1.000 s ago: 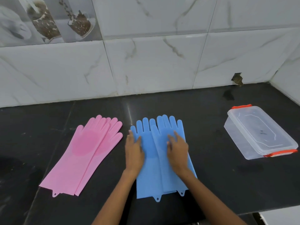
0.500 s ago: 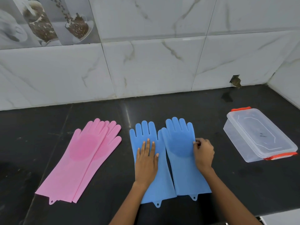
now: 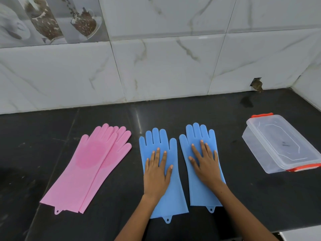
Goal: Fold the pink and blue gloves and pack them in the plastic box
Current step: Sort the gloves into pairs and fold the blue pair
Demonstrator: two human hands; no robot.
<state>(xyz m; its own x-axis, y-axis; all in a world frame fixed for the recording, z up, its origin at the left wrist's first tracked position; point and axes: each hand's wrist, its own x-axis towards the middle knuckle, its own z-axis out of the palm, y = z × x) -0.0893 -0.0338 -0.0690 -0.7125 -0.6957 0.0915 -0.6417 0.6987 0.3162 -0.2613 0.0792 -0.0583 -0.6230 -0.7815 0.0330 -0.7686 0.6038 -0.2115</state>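
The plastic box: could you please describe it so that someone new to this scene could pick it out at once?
Start at the black counter below the marble tiled wall and look to its far right end, well right of the blue gloves that the hands are pressing flat. The plastic box sits there alone. It is the only clear, rigid thing there, lid on, with orange clips at both ends.

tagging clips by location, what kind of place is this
Most likely a home kitchen counter: a dark polished stone worktop, a marble-look tiled wall with a decorative tile picturing cups and coffee beans, and scrubbing gloves, pink and blue, beside a plastic box.
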